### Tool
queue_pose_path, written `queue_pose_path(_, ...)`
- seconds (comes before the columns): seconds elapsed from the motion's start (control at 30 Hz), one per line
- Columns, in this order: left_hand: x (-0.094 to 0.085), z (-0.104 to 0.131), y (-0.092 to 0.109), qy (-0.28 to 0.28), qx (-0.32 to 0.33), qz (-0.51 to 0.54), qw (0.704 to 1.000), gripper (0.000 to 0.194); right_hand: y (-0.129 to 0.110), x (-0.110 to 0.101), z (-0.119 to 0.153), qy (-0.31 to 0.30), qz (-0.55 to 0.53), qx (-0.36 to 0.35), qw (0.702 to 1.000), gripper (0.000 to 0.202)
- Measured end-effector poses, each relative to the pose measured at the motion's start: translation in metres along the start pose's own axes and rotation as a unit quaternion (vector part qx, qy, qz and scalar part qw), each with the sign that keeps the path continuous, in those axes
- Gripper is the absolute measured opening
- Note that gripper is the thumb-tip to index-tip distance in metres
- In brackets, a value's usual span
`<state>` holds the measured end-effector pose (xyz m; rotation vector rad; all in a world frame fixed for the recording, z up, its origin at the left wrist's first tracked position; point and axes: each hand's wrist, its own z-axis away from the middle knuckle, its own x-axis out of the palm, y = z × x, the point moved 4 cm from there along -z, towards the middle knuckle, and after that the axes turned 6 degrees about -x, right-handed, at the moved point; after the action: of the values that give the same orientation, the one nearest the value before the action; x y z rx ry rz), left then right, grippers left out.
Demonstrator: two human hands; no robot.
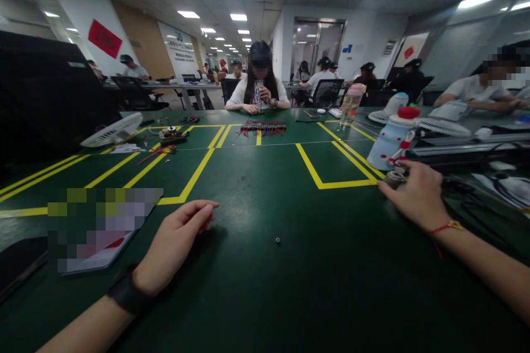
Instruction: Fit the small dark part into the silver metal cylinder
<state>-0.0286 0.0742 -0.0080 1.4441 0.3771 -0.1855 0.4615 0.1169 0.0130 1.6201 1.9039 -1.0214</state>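
Observation:
My left hand [178,240] hovers over the green table at the left, thumb against index and the other fingers curled. Nothing shows at its fingertips. At the right, my right hand [418,193] has thumb and index finger around a small grey metallic cylinder [394,178], whose kind I cannot make out. That cylinder is beside a light-blue bottle [385,146] with a red top. Between my hands, a tiny metal ring or nut [277,240] lies on the table. A flat plastic sleeve [105,253], partly blurred out, is left of my left hand.
Yellow tape [348,184] marks the green table [248,298]. A bundle of coloured wires [263,127] lies ahead, before a seated person [259,88]. Small parts with red wires [169,135] and a white fan [114,131] lie left. Black cables [472,209] and a pink-lidded bottle [351,105] are right.

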Motion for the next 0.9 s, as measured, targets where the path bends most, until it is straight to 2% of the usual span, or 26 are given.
queue_pose_path(0.03,0.0,0.0,0.001,0.0,0.001,-0.008,1.0,0.038,-0.021,-0.003,0.005,0.011,0.001,-0.037,0.999,0.067)
queue_pose_path(0.1,0.0,-0.001,0.001,-0.002,0.002,-0.024,1.0,0.038,-0.075,-0.003,0.02,-0.023,-0.044,-0.137,0.989,0.06)
queue_pose_path(0.13,0.0,-0.002,0.0,-0.005,0.004,-0.033,0.999,0.038,-0.104,0.002,0.031,-0.099,-0.101,-0.186,0.972,0.052)
queue_pose_path(0.2,0.001,-0.003,-0.003,-0.01,0.009,-0.047,0.999,0.037,-0.159,0.013,0.055,-0.247,-0.203,-0.253,0.913,0.051)
queue_pose_path(0.23,0.001,-0.004,-0.004,-0.013,0.011,-0.052,0.998,0.037,-0.18,0.017,0.065,-0.273,-0.229,-0.264,0.896,0.051)
queue_pose_path(0.3,0.001,-0.003,-0.005,-0.017,0.016,-0.058,0.998,0.037,-0.211,0.024,0.078,-0.303,-0.263,-0.277,0.873,0.044)
queue_pose_path(0.4,0.0,-0.001,-0.002,-0.017,0.019,-0.057,0.998,0.036,-0.226,0.028,0.077,-0.311,-0.288,-0.28,0.861,0.024)
queue_pose_path(0.47,0.001,0.001,0.0,-0.016,0.017,-0.054,0.998,0.035,-0.215,0.022,0.062,-0.293,-0.298,-0.268,0.868,0.021)
queue_pose_path(0.5,0.001,0.002,0.001,-0.014,0.016,-0.051,0.998,0.034,-0.202,0.016,0.05,-0.268,-0.292,-0.253,0.883,0.021)
queue_pose_path(0.57,0.002,0.003,0.002,-0.008,0.016,-0.048,0.999,0.034,-0.163,0.0,0.021,-0.18,-0.233,-0.201,0.934,0.024)
queue_pose_path(0.63,0.003,0.002,0.002,-0.004,0.012,-0.045,0.999,0.035,-0.111,-0.018,-0.008,-0.07,-0.106,-0.118,0.985,0.028)
queue_pose_path(0.67,0.003,0.002,0.001,-0.003,0.01,-0.044,0.999,0.035,-0.086,-0.026,-0.018,-0.041,-0.074,-0.086,0.993,0.029)
queue_pose_path(0.73,0.003,0.0,-0.002,-0.002,0.009,-0.042,0.999,0.035,-0.042,-0.033,-0.03,-0.025,-0.033,-0.042,0.998,0.028)
queue_pose_path(0.8,0.003,-0.001,-0.004,-0.004,0.011,-0.048,0.999,0.034,-0.01,-0.034,-0.03,-0.045,-0.018,-0.016,0.999,0.025)
queue_pose_path(0.9,0.002,-0.001,-0.005,-0.01,0.013,-0.062,0.998,0.034,0.014,-0.027,-0.019,-0.079,-0.016,0.011,0.997,0.022)
